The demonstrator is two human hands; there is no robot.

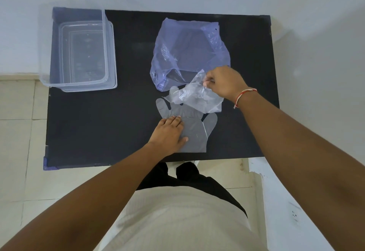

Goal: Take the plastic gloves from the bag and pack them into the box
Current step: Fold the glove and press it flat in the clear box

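Note:
A bluish see-through bag (187, 53) lies open on the black table (98, 128), its mouth facing me. Just in front of it a clear plastic glove (197, 94) hangs crumpled from my right hand (223, 83), which pinches its upper edge. Below that, a flat clear glove (195, 132) lies spread on the table, fingers pointing away from me. My left hand (169, 134) rests palm down on the left side of this flat glove, fingers together. The clear plastic box (79, 49) stands open at the table's far left corner.
The box seems to sit on its lid, whose rim (113, 57) shows along the right side. Pale wall runs behind the table and tiled floor to the left. A white surface (292, 207) stands at my right, beside the table's near edge.

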